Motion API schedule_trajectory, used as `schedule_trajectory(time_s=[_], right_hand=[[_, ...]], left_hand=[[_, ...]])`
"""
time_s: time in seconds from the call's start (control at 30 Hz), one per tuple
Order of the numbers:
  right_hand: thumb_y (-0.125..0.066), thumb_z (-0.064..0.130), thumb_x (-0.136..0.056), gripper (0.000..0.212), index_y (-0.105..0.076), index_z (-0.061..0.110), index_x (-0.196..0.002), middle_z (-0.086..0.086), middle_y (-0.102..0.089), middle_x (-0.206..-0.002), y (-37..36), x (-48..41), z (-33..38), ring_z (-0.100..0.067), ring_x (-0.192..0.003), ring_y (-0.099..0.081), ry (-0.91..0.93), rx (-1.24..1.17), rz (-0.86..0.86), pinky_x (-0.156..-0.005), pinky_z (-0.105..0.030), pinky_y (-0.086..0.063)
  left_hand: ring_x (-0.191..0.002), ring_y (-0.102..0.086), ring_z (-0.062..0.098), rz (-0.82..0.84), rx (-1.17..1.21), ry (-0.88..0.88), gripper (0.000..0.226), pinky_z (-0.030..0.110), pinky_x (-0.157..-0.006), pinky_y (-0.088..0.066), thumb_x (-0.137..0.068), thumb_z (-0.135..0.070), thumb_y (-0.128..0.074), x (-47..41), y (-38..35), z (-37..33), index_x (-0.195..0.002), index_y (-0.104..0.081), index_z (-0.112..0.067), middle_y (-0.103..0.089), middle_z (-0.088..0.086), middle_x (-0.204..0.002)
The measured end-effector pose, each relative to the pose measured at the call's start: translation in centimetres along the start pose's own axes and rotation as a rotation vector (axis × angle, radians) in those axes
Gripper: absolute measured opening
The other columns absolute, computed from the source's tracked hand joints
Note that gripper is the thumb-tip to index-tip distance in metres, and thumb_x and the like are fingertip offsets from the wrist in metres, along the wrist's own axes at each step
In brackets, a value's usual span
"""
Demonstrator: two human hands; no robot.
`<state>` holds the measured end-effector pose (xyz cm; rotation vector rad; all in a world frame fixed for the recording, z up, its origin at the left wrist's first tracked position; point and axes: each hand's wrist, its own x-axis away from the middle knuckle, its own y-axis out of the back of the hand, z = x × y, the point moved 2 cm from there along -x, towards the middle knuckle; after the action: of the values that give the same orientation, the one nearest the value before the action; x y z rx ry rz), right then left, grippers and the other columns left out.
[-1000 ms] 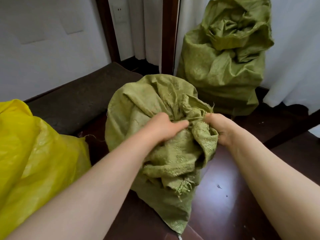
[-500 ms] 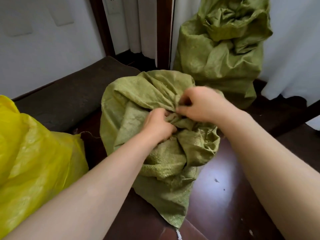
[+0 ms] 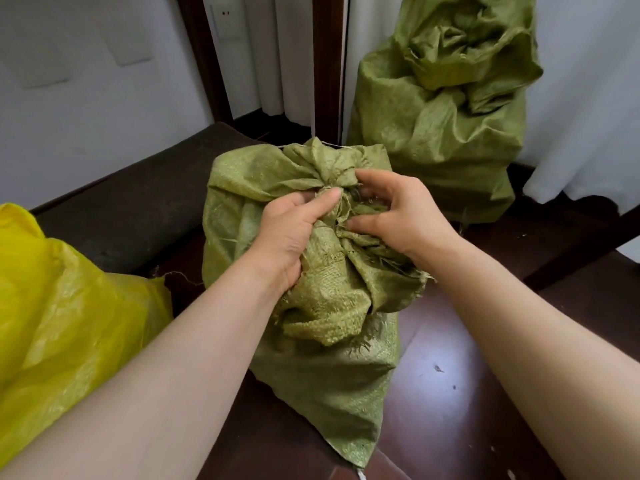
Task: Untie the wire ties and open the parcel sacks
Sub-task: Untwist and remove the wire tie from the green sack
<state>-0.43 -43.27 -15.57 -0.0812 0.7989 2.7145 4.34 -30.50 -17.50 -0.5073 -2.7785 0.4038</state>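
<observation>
In the centre of the frame my left grip point(image 3: 294, 237) is clamped round the bunched neck point(image 3: 332, 176) of the near green sack point(image 3: 329, 375) on the dark floor point(image 3: 450, 341), while my right grip point(image 3: 401, 216), fingers curled, pinches the same neck from the right.

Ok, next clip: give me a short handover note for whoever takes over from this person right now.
Left hand grips the bunched neck of the near green sack, thumb at the knot.
Right hand pinches the same neck from the other side.
The neck is gathered shut; the wire tie is too small to make out.
Far green sack stands behind, top crumpled; yellow sack lies at the left, no hand on it.
Done: nothing visibly opened. Left: free the tie, open this sack, then the others.
</observation>
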Motion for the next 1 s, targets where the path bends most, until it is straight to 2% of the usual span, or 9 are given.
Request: schedule_trajectory(time_s=[0.13,0.2,0.3,0.4,0.57,0.77,0.83,0.9,1.0], right_hand=[[-0.075,-0.004,-0.071,0.073,-0.047,0.012,-0.137,0.012,-0.054,-0.114,-0.2,0.0,0.4,0.001,-0.109,-0.050,0.028,-0.085,0.017,-0.096,-0.015,-0.038],[-0.075,0.002,-0.073,0.067,-0.051,0.015,-0.133,0.011,-0.059,-0.111,0.1,0.0,0.6,-0.003,-0.105,-0.057,-0.018,-0.149,0.055,-0.095,-0.021,-0.044],[-0.077,0.030,-0.074,0.031,-0.070,0.016,-0.101,0.000,-0.073,-0.091,0.9,-0.2,1.0,-0.015,-0.086,-0.071,-0.170,-0.343,0.075,-0.087,-0.036,-0.056],[-0.075,0.046,-0.072,0.034,-0.070,0.014,-0.081,-0.001,-0.073,-0.084,1.1,-0.8,1.0,-0.015,-0.080,-0.070,-0.149,-0.225,-0.043,-0.079,-0.037,-0.058],[-0.070,0.033,-0.082,0.025,-0.061,0.011,-0.075,-0.008,-0.061,-0.082,0.4,-1.7,0.6,-0.019,-0.073,-0.058,-0.116,-0.216,-0.131,-0.078,-0.044,-0.055],[-0.066,0.029,-0.086,0.023,-0.063,0.008,-0.079,-0.001,-0.060,-0.070,0.4,-1.9,0.6,-0.014,-0.067,-0.057,-0.088,-0.203,-0.106,-0.073,-0.036,-0.055],[-0.064,0.041,-0.085,0.033,-0.069,0.009,-0.089,0.000,-0.068,-0.086,0.9,-1.7,1.0,-0.013,-0.080,-0.065,-0.145,-0.208,-0.050,-0.084,-0.040,-0.056],[-0.061,0.066,-0.074,0.062,-0.066,0.019,-0.115,0.002,-0.066,-0.115,1.9,-1.1,1.8,-0.014,-0.103,-0.063,-0.233,-0.142,0.042,-0.095,-0.039,-0.051],[-0.058,0.084,-0.052,0.111,-0.032,0.028,-0.144,0.005,-0.041,-0.146,2.6,-0.1,2.7,-0.015,-0.130,-0.043,-0.210,0.205,0.244,-0.107,-0.035,-0.036]], left_hand=[[-0.081,-0.070,0.022,-0.020,0.001,-0.047,0.016,0.035,-0.076,-0.058,-0.082,-0.007,-0.067,-0.1,0.3,0.1,-0.097,-0.067,-0.003,-0.073,0.010,-0.086],[-0.081,-0.071,0.020,-0.027,-0.019,-0.084,0.016,0.034,-0.076,-0.058,-0.082,-0.007,-0.067,0.0,0.5,-0.1,-0.098,-0.067,-0.005,-0.073,0.009,-0.086],[-0.084,-0.071,0.022,-0.038,-0.072,-0.120,0.019,0.033,-0.077,-0.058,-0.079,-0.005,-0.070,0.2,0.4,-0.5,-0.098,-0.068,-0.005,-0.073,0.011,-0.089],[-0.080,-0.072,0.020,-0.021,-0.104,-0.135,0.020,0.031,-0.073,-0.059,-0.076,-0.001,-0.072,0.4,0.0,-0.5,-0.095,-0.068,-0.005,-0.073,0.010,-0.087],[-0.077,-0.071,0.019,-0.012,-0.116,-0.133,0.025,0.032,-0.073,-0.059,-0.074,0.003,-0.071,0.4,-0.2,-0.4,-0.098,-0.067,-0.003,-0.072,0.011,-0.087],[-0.076,-0.071,0.019,-0.019,-0.091,-0.137,0.022,0.032,-0.072,-0.059,-0.074,0.004,-0.071,0.3,0.0,-0.5,-0.094,-0.068,-0.004,-0.073,0.008,-0.083],[-0.078,-0.071,0.020,-0.021,-0.051,-0.123,0.021,0.033,-0.073,-0.059,-0.074,0.004,-0.071,0.3,0.1,-0.5,-0.094,-0.068,-0.004,-0.073,0.009,-0.084],[-0.085,-0.071,0.023,-0.043,-0.006,-0.117,0.022,0.035,-0.077,-0.058,-0.076,0.001,-0.070,0.2,0.3,-0.6,-0.097,-0.068,-0.004,-0.073,0.013,-0.091],[-0.087,-0.071,0.020,-0.136,-0.049,-0.130,0.017,0.031,-0.079,-0.058,-0.080,-0.009,-0.070,-0.2,0.7,-1.0,-0.097,-0.068,-0.009,-0.073,0.010,-0.095]])
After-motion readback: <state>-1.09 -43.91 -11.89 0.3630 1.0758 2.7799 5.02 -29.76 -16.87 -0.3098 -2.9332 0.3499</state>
